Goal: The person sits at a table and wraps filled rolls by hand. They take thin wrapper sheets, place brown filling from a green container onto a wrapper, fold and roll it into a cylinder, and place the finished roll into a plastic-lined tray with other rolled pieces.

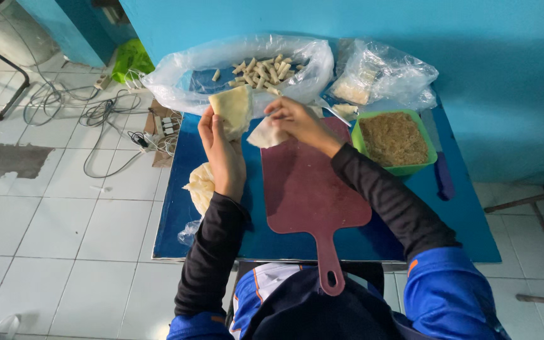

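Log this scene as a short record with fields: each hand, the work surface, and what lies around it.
left hand: holds up a pale wrapper sheet
right hand: fingers curled on a second wrapper piece
work surface: dark red cutting board with handle, on a blue table
behind: clear plastic bag holding finished rolls
right side: green tub of brownish filling
left side: stack of wrappers

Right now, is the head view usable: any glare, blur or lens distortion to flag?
Head view: mostly sharp; the left hand and right hand on the pale wrapper read clearly. Soft glare on the plastic bags. Wide-angle bending shows in the floor tiles and blue table edge. The dark cutting board is evenly lit, without hard shadows.
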Demonstrator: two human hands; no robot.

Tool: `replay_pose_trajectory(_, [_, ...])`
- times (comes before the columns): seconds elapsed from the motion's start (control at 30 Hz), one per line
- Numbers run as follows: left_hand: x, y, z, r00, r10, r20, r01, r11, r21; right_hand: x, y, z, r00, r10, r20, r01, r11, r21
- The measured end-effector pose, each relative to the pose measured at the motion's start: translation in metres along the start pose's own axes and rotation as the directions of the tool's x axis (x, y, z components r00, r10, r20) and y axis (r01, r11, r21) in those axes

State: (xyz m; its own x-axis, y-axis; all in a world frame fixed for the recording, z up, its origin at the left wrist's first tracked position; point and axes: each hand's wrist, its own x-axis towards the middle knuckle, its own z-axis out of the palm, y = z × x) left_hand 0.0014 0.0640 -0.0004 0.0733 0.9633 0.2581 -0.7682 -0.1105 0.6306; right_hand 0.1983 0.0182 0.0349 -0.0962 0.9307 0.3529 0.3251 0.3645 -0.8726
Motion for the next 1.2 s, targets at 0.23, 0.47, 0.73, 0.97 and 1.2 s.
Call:
replay_pose_trajectory(0.23, [0.001,-0.007,-0.002,0.999,-0.041,0.008,0.041,0.999,-0.012,0.001,0.015,0.008,0.986,0.136,-0.092,-0.152,0.97,-0.191])
replay_pose_trajectory(0.47, [-0.001,-0.008,-0.001,0.998,-0.055,0.03,0.056,0.998,-0.024,-0.003,0.011,0.005,0.991,-0.098,-0.087,0.058,0.921,-0.386])
replay_pose_trajectory(0.73, [-0.002,-0.006,0.001,0.997,-0.068,0.034,0.068,0.998,-0.017,-0.007,0.018,-0.003,0.994,-0.093,-0.063,0.057,0.899,-0.434])
replay_pose_trajectory(0.97, [-0.004,-0.003,0.003,0.995,-0.076,0.057,0.079,0.996,-0.04,-0.011,0.017,-0.001,0.969,-0.23,-0.094,0.114,0.747,-0.655])
replay_pose_trajectory(1.2, [-0.003,-0.002,0.004,0.995,-0.087,0.057,0.09,0.995,-0.037,-0.007,0.016,0.005,0.952,-0.305,-0.018,0.172,0.584,-0.793])
